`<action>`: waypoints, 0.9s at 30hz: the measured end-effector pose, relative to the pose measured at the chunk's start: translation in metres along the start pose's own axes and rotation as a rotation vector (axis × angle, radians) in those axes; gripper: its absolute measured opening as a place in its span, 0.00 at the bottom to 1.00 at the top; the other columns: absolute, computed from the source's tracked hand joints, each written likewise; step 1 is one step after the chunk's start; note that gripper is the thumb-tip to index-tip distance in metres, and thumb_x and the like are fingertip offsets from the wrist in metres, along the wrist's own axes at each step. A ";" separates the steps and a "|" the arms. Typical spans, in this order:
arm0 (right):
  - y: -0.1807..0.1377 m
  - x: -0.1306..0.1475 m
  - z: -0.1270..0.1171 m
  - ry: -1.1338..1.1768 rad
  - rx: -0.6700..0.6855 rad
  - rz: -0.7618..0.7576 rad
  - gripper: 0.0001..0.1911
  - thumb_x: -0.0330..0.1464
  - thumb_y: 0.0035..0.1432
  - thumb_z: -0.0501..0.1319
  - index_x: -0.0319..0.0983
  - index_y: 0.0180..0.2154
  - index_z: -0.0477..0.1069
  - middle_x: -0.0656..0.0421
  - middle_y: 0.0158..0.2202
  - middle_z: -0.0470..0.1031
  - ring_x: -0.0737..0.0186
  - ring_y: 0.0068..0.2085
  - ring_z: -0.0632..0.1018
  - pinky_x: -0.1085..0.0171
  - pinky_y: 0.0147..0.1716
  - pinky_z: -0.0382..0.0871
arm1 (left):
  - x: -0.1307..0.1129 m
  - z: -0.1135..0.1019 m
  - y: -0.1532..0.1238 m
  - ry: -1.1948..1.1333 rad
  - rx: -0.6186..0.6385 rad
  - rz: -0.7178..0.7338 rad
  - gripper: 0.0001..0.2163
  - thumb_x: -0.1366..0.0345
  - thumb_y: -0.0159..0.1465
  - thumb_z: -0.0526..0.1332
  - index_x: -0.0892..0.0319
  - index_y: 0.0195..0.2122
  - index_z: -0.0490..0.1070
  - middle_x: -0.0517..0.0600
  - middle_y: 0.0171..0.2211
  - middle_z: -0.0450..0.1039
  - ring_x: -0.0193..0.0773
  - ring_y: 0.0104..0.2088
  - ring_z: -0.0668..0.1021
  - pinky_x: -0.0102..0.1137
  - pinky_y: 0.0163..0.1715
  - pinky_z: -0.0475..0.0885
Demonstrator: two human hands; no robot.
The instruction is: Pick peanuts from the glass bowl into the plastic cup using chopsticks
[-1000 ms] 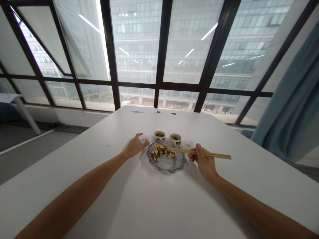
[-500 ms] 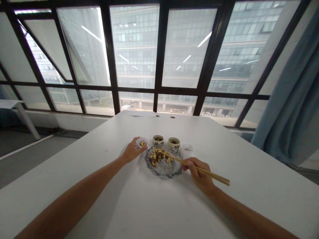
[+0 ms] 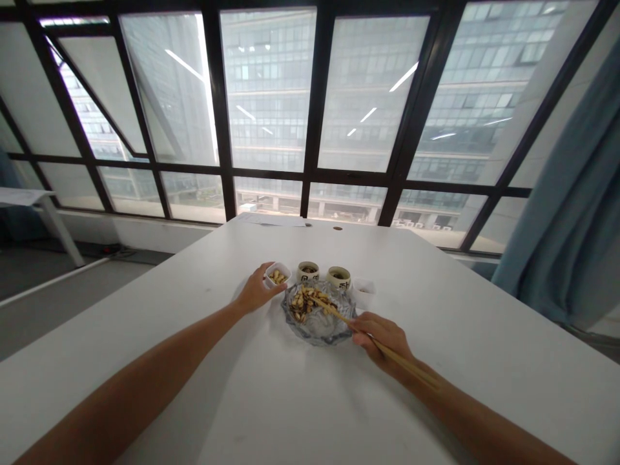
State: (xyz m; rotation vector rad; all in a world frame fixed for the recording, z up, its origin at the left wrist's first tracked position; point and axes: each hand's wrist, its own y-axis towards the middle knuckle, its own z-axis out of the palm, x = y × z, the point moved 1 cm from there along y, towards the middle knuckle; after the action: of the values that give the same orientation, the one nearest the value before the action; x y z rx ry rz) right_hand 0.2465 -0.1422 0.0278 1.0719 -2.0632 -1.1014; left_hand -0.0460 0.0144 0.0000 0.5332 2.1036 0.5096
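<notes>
My left hand (image 3: 258,289) grips a small white bowl (image 3: 270,281) holding several pale nut-like pieces, at the left of a glass dish. In my right hand (image 3: 382,339) is a pair of wooden chopsticks (image 3: 398,360), slanting left and down into the dish. Their tips touch the heap of pale and dark nut-like pieces (image 3: 303,303), too small to name surely. The clear glass dish (image 3: 322,332) has a wavy rim; the heap fills its left and back part, and its front right shows bare glass.
Two cream cups with dark characters, a left cup (image 3: 309,276) and a right cup (image 3: 345,282), stand behind the dish, dark contents inside. A second small white bowl (image 3: 364,298) sits at its right. Papers (image 3: 271,220) lie at the far edge of the white table (image 3: 290,400).
My right hand has turned, so the chopsticks' rear ends now lie along my forearm instead of sticking out above it. My left hand stays on the small bowl.
</notes>
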 end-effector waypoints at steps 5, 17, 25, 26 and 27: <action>0.000 0.001 0.002 0.018 -0.011 0.097 0.16 0.43 0.67 0.55 0.42 0.36 0.76 0.56 0.28 0.80 0.63 0.28 0.80 0.68 0.27 0.74 | 0.001 0.000 0.000 0.010 0.019 -0.023 0.32 0.48 0.55 0.66 0.58 0.56 0.64 0.56 0.50 0.75 0.45 0.48 0.77 0.41 0.51 0.70; -0.003 -0.024 0.005 0.044 -0.191 0.469 0.18 0.42 0.66 0.55 0.40 0.29 0.75 0.58 0.23 0.78 0.63 0.23 0.79 0.66 0.24 0.72 | -0.016 -0.002 0.042 0.192 0.087 -0.067 0.36 0.44 0.56 0.63 0.58 0.60 0.59 0.59 0.58 0.69 0.49 0.59 0.71 0.43 0.58 0.65; 0.018 -0.055 0.000 -0.015 -0.147 0.471 0.19 0.45 0.64 0.56 0.39 0.32 0.76 0.58 0.23 0.78 0.62 0.24 0.78 0.64 0.26 0.72 | -0.045 0.043 0.085 0.360 0.467 -0.011 0.30 0.51 0.59 0.62 0.55 0.61 0.58 0.55 0.60 0.69 0.49 0.58 0.72 0.43 0.58 0.65; 0.022 -0.059 0.001 -0.021 -0.141 0.475 0.19 0.45 0.64 0.56 0.39 0.32 0.76 0.58 0.23 0.78 0.62 0.24 0.78 0.64 0.26 0.72 | -0.043 0.046 0.087 0.335 0.487 -0.006 0.30 0.52 0.59 0.62 0.54 0.60 0.58 0.55 0.58 0.70 0.48 0.57 0.74 0.42 0.56 0.66; 0.025 -0.063 0.002 -0.028 -0.129 0.475 0.19 0.45 0.64 0.56 0.39 0.32 0.76 0.58 0.23 0.78 0.62 0.24 0.78 0.64 0.26 0.72 | -0.040 0.048 0.089 0.297 0.501 0.004 0.29 0.53 0.58 0.63 0.54 0.59 0.59 0.54 0.56 0.72 0.47 0.55 0.75 0.40 0.54 0.68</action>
State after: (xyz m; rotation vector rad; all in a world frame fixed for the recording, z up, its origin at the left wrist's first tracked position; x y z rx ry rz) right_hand 0.2679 -0.0795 0.0421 0.4677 -2.0853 -0.9868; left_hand 0.0313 0.0736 0.0491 0.7805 2.5288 0.0538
